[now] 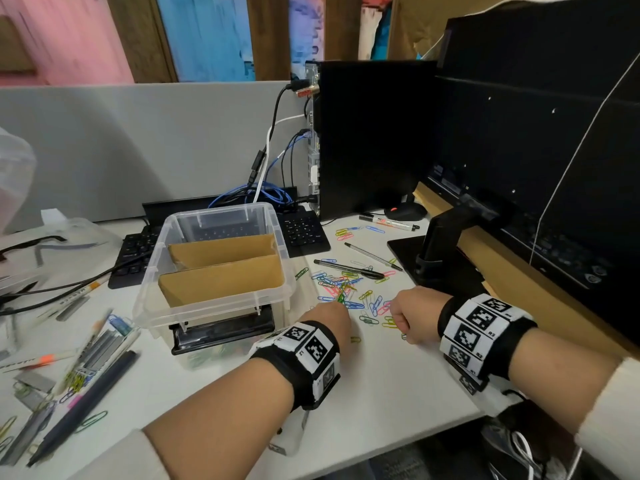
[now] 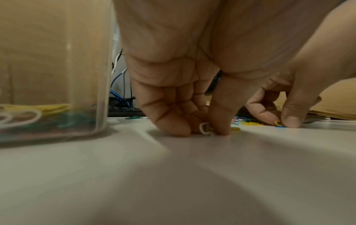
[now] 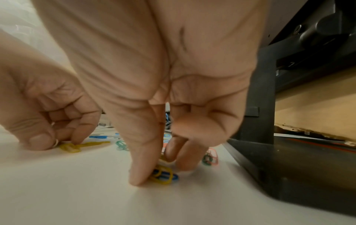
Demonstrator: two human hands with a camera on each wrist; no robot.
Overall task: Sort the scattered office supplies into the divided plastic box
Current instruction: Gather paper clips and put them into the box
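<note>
White worktop (image 1: 398, 382) surface carries a clear plastic box (image 1: 214, 271) with brown cardboard dividers (image 1: 221, 268), positioned left of centre. Coloured paper clips (image 1: 349, 289) lie scattered just right of the box, between it and a black monitor stand (image 1: 446, 244). Two pens (image 1: 349, 268) and a marker (image 1: 388, 222) lie beyond the clips. More pens, staple strips and clips (image 1: 86, 362) lie left of the box, blurred. A keyboard (image 1: 301, 230) sits behind the box.

Left hand (image 1: 330, 317) is at the near edge of the clip scatter, fingertips down on the worktop. Grip state: thumb and fingers (image 2: 167, 121) drawn together, pinching a white clip (image 2: 204, 128) with a yellow clip beside it.

Right hand (image 1: 412, 315) is just right of the left hand, also at the worktop. Grip state: thumb (image 3: 142, 159) and fingers drawn together on a yellow clip and a blue clip (image 3: 163, 175) lying overlapped on the surface.

Through the box wall, the left wrist view shows coloured clips (image 2: 38, 117) already in the bottom of one compartment.
</note>
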